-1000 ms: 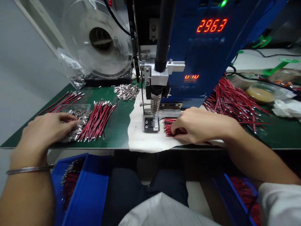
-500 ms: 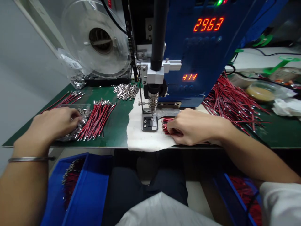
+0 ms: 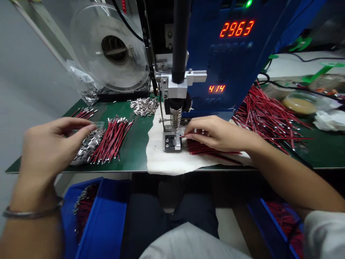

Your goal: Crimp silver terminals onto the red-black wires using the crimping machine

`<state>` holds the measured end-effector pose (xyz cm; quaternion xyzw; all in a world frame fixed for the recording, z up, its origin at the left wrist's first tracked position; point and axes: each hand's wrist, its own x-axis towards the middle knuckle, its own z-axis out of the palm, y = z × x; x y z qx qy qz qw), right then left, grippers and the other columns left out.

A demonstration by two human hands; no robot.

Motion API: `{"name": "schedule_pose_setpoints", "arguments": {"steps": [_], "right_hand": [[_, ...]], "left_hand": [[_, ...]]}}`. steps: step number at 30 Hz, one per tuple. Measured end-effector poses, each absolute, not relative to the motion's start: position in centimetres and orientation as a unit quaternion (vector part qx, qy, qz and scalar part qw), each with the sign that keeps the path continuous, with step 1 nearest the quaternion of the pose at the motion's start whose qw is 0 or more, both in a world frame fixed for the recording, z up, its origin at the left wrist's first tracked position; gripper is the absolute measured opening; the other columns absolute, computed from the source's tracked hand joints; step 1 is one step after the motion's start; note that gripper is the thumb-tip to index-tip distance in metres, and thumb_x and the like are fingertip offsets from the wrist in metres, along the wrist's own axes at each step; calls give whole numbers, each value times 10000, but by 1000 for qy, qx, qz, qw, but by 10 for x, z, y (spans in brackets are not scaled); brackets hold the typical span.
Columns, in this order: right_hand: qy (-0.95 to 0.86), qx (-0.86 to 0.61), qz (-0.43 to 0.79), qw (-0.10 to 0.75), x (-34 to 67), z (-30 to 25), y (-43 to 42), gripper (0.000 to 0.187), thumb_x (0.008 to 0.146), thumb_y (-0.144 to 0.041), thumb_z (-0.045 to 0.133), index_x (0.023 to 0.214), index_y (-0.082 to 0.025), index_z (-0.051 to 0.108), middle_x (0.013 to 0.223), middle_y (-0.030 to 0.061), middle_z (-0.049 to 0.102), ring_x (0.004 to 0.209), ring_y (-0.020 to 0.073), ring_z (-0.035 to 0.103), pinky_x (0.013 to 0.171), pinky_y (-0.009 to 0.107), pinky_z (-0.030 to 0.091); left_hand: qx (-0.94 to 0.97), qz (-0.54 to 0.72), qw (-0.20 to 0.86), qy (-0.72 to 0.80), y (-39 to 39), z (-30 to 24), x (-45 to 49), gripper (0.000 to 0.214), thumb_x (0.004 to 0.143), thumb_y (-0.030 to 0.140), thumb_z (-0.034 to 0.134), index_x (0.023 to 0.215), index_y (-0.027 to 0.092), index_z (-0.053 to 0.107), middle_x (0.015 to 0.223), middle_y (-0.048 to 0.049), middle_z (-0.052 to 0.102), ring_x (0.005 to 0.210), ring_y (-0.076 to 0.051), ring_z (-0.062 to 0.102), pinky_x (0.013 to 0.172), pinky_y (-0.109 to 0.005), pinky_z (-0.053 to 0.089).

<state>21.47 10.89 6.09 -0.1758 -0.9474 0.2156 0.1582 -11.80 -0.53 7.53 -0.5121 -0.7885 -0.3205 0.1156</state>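
Thumb and fingers of my right hand pinch a red wire. The wire's tip is at the small metal fixture under the spring-loaded head of the blue machine. Beneath that hand, a bundle of red wires lies on white paper. My left hand is closed in a pinch above a clear bag of small metal parts. Whatever is between its fingertips is too small to make out. Just right of the bag, red wires with metal ends lie in a bunch.
Loose metal pieces are heaped behind the paper. A large clear reel stands at back left. To the right is a big pile of red wires. Blue bins holding wires sit below the table edge.
My right hand has lifted off the wire bundle and moved left and back to the fixture with one wire. My left hand has risen from the bag, fingertips together.
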Motion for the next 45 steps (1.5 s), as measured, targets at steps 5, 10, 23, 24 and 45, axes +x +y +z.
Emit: {"name": "schedule_pose_setpoints", "arguments": {"steps": [5,10,23,24,45], "right_hand": [[-926,-198,221,232,206,52,109,189,912,-253,506,908,-144,660,896,75,675,803,160,611,747,265,451],[-909,-231,239,250,203,44,107,170,883,-233,551,871,-144,695,866,64,715,758,145,634,700,245,456],[-900,-268,221,263,201,45,105,150,835,-224,597,802,-129,708,741,35,707,608,104,571,595,217,409],[-901,-268,221,261,200,45,105,151,837,-224,595,801,-129,707,739,33,705,604,103,567,593,217,408],[-907,-242,217,270,198,42,106,120,830,-186,610,756,-127,685,683,1,671,557,72,523,549,193,385]], "left_hand": [[-532,-502,-55,-680,-5,53,-42,238,733,370,715,918,229,766,687,-9,679,536,-109,478,492,-231,357],[-469,-608,-289,-571,19,28,2,287,798,374,650,1008,186,710,910,-83,713,443,-55,413,389,-207,294],[-355,-648,-432,-517,31,2,28,194,703,316,753,857,199,751,653,-8,627,403,-29,326,370,-201,213],[-362,-643,-431,-519,30,1,27,196,707,318,750,862,198,757,682,-21,647,416,-36,363,375,-201,235],[-396,-631,-348,-569,29,-1,30,199,684,354,768,799,192,768,515,30,505,442,-41,276,413,-197,237]]}}
